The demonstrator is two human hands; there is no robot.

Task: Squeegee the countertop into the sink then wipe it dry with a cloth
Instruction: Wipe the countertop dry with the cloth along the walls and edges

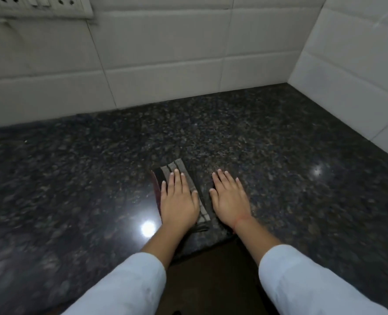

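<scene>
One striped cloth near bench front edge; left hand flat atop it, right hand flat beside, neither gripping.

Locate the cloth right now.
Head view, centre: the striped cloth lies flat on the dark countertop near its front edge, under the left hand, with the right hand just to its right.

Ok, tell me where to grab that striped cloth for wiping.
Probably from above, at its far edge. The striped cloth lies flat and folded on the countertop, with the left hand pressing flat on it, so curling those fingers over the edge showing past them looks easiest. The right hand rests on bare stone beside it.
</scene>
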